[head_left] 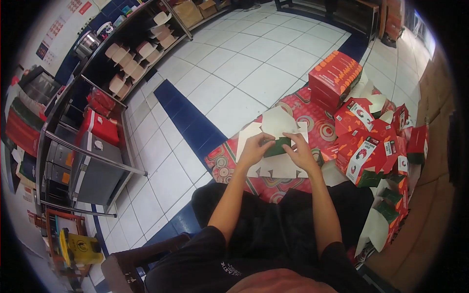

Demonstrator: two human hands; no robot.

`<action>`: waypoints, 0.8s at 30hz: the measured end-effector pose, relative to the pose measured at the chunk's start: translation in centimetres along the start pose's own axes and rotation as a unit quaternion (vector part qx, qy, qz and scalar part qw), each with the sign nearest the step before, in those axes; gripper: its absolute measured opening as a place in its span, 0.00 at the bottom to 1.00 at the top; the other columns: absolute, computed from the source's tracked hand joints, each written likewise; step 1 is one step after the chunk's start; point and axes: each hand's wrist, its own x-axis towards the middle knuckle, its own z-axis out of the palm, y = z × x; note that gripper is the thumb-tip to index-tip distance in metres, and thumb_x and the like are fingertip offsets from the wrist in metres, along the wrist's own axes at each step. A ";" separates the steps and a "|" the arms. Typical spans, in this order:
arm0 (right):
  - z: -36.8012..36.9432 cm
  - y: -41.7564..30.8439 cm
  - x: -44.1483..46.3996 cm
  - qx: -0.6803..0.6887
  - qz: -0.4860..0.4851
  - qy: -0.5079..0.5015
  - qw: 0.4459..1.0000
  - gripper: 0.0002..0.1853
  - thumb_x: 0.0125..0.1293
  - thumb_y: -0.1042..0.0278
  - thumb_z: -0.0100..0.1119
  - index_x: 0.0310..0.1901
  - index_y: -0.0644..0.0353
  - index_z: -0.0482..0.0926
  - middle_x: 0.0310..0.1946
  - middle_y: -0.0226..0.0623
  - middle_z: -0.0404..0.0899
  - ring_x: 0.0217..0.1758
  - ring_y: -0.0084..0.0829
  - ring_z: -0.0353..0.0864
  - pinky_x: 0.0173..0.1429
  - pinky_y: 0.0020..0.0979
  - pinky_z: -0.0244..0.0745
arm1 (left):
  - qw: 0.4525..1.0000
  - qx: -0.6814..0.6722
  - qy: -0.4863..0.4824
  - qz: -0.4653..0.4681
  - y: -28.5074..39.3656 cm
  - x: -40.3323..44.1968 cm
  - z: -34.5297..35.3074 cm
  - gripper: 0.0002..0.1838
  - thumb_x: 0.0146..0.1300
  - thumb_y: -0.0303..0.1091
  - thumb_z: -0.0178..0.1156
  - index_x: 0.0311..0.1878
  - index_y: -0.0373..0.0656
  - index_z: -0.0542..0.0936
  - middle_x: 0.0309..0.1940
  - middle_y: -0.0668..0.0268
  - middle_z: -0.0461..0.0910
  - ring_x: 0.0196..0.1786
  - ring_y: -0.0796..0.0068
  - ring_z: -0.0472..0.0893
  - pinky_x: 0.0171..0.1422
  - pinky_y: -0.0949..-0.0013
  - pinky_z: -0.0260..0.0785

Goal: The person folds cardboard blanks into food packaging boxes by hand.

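Observation:
A partly folded carton [281, 122], white inside with a green panel [277, 148], lies on the red patterned cloth [224, 163] before me. My left hand [258, 148] is at the left end of the green panel, thumb and fingers closed on its edge. At the panel's right end, my right hand [299, 150] pinches the edge in the same way. White flaps spread out flat on both sides of the panel and below it.
Red printed cartons [361, 154] are heaped at the right, with a closed red box [332, 80] behind them. A metal-framed rack [97, 151] and a grey bin [100, 173] stand at the left. Stacked light containers [129, 66] fill shelves at the back left.

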 end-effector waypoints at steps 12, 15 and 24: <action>-0.1 -1.4 0.2 -0.001 0.039 0.094 0.995 0.21 0.71 0.68 0.76 0.63 0.61 0.86 0.54 0.45 0.80 0.36 0.33 0.89 0.40 0.31 0.85 | 0.999 0.005 -0.012 -0.034 0.5 0.0 -1.3 0.16 0.70 0.36 0.79 0.55 0.39 0.94 0.38 0.68 0.92 0.37 0.84 0.82 0.42 0.73 0.74; -0.6 -2.0 0.3 -0.003 0.023 0.026 0.999 0.21 0.69 0.67 0.78 0.61 0.63 0.87 0.53 0.46 0.80 0.35 0.33 0.90 0.40 0.32 0.86 | 0.999 -0.014 -0.007 -0.035 0.1 -0.1 -1.3 0.15 0.70 0.36 0.79 0.55 0.40 0.94 0.38 0.68 0.92 0.36 0.85 0.81 0.40 0.74 0.72; 1.2 -1.2 0.2 0.016 0.066 0.077 0.995 0.22 0.68 0.65 0.79 0.60 0.64 0.87 0.52 0.47 0.80 0.35 0.34 0.91 0.40 0.33 0.85 | 0.999 0.014 0.002 -0.048 1.4 -0.2 -2.2 0.14 0.70 0.36 0.77 0.52 0.37 0.94 0.37 0.62 0.93 0.34 0.81 0.83 0.40 0.71 0.76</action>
